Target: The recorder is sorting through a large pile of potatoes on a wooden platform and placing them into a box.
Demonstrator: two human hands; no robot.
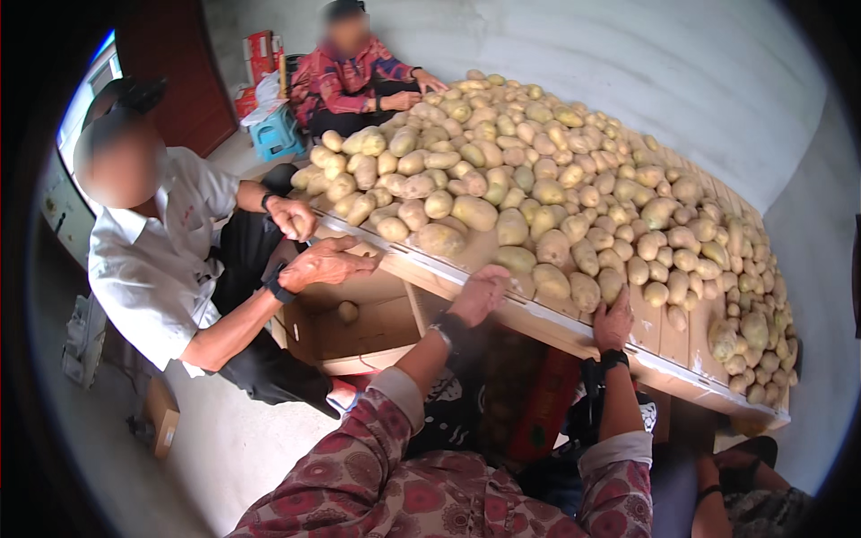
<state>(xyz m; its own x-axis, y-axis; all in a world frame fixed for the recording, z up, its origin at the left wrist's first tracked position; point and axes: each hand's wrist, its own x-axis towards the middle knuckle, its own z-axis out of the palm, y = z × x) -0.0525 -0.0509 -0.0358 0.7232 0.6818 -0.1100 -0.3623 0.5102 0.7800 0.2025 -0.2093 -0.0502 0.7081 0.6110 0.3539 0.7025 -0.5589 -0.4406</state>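
Observation:
Many potatoes [551, 188] are heaped on a wooden slatted table [672, 343] with a pale strip along its front edge. My left hand [480, 294] is at that edge, its fingers bent and blurred; whether anything is in it does not show. Just right of it, beyond the edge, lie a large potato [514, 259] and several others. My right hand [613, 324] reaches over the edge farther right, fingertips at a potato [611, 285] at the heap's near side; a firm grip cannot be made out.
At the left, a co-worker in a white shirt [144, 269] has both hands by the table edge, above an open cardboard box [366, 326] holding a potato. Another person [350, 81] sits at the far end near a blue stool [277, 133]. A third person's arm [709, 497] shows lower right.

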